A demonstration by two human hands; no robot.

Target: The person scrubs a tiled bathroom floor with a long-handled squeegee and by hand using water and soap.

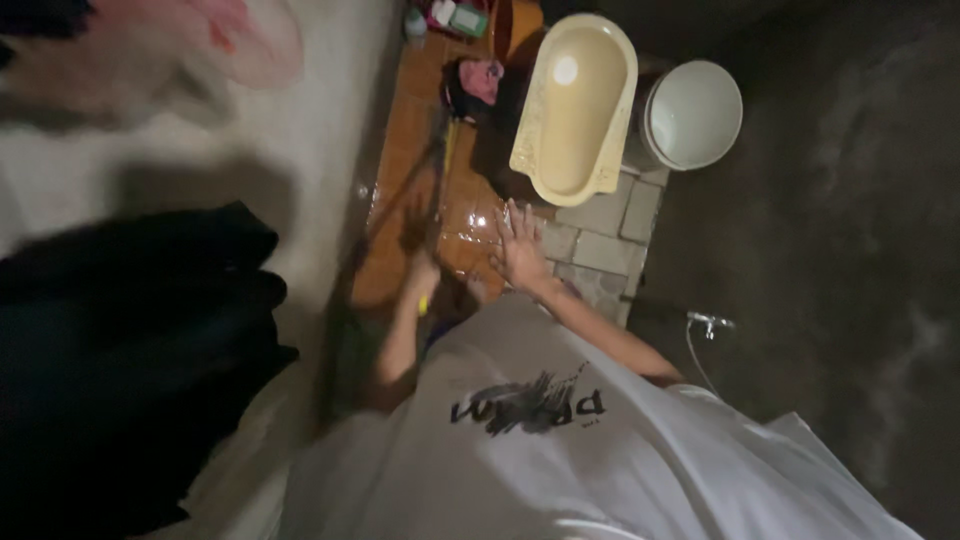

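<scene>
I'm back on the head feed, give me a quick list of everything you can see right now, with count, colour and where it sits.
Squat toilet pan: one, cream, top centre, set in the raised grey tile step.
Bucket: one, white, right of the pan.
Floor tiles: wet, orange-brown, centre; grey ones beside the pan.
Long-handled tool: one, dark with a yellow grip, lying along the orange tiles; head unclear.
Pink cloth: one, left of the pan.
Small containers: a few, top edge, too blurred to tell.
Dark clothing: hanging, left.
Tap with hose: one, metal, right wall.
White shirt: person's own, bottom.
Left hand: gripping the yellow handle.
Right hand: fingers spread, empty.
</scene>
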